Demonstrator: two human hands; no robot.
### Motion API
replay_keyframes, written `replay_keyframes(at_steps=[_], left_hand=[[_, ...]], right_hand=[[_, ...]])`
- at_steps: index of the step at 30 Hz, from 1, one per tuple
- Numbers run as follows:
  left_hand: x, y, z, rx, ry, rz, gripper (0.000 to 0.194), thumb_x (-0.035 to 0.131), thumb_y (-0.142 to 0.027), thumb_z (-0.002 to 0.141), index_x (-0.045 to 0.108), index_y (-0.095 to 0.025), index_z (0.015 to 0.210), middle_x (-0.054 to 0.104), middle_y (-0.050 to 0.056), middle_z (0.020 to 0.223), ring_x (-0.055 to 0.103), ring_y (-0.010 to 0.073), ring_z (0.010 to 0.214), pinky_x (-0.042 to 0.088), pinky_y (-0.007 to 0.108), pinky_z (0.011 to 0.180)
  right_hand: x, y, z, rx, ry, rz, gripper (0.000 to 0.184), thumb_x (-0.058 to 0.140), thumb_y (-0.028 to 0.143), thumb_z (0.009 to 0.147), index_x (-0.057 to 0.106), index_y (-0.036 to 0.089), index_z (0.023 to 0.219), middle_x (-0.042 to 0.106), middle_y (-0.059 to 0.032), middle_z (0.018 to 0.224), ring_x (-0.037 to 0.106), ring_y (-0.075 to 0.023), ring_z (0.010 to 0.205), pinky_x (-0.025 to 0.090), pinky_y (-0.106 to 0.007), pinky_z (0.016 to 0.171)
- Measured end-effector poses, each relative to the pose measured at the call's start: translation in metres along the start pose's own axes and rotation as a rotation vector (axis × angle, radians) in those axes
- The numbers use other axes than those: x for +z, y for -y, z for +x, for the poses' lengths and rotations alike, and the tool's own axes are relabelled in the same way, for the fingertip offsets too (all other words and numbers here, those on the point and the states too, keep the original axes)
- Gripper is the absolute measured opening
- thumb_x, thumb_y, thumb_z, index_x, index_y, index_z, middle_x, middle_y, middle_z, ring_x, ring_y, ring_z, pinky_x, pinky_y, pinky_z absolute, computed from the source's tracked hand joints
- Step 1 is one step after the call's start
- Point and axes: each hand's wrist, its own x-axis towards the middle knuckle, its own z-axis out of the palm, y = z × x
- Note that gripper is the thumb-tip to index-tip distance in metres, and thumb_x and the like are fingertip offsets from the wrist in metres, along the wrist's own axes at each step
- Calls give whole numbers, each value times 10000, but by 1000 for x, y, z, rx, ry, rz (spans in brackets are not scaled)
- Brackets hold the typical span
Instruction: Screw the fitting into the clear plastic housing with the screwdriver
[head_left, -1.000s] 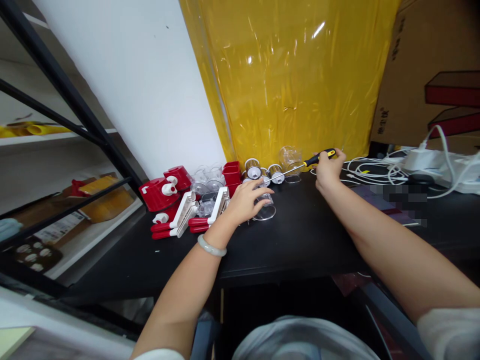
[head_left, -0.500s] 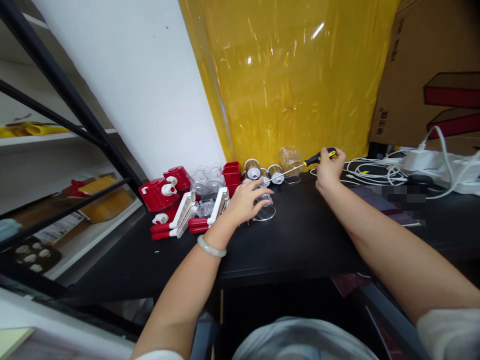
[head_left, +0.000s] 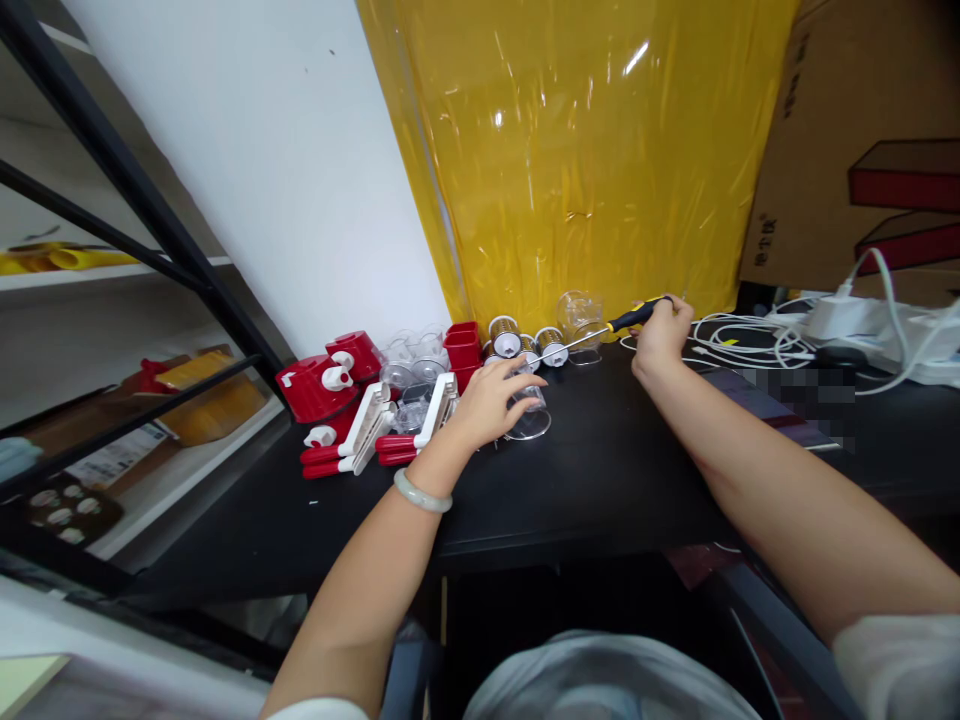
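In my right hand is a screwdriver with a black and yellow handle, gripped near its butt end. Its long metal shaft slants down to the left, and the tip ends beside the fingers of my left hand. That hand is curled over a clear plastic part with a round base, holding it on the black table; some fingers stick out. The fingers hide much of the part and the exact spot the tip touches. Just behind lie several drum graters with white ends.
Left of my hands are red housings, red-and-white handles, clear plastic parts and a red hopper. Another clear part stands behind the shaft. White cables and a tablet-like device lie right on the black table.
My right hand's fingers have shifted around the screwdriver handle, uncovering more of its front. The shaft and my left hand have stayed almost in place.
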Motion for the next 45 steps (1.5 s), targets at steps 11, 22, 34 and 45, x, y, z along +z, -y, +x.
replay_keyframes(at_steps=[11,22,34,45], left_hand=[[1,1,1,3,-7,4,272,677,-363,1022,737,-280,1274,591,139,1534,573,335,1408,482,594,1151],[0,0,0,-4,-5,4,279,685,-361,1017,742,-278,1277,597,145,1529,573,336,1410,481,588,1154],[0,-1,1,-20,8,4,278,690,-364,1015,745,-275,1272,587,150,1541,571,336,1411,474,586,1158],[0,0,0,-7,-5,1,270,681,-367,1019,741,-285,1269,595,140,1532,578,337,1402,486,599,1140]], right_hand=[[3,12,-13,-32,-117,-103,173,635,255,952,540,213,1090,605,36,956,670,-102,861,607,-269,821],[3,8,-6,-13,-153,-72,215,576,139,884,519,239,1066,669,-48,1072,720,-178,1030,658,-369,893],[3,1,-5,-56,-112,-119,231,649,306,938,469,253,1073,599,31,935,705,-139,901,650,-348,853],[2,3,-9,-45,-110,-120,222,634,199,899,523,231,1088,580,33,880,668,-150,817,620,-334,823]])
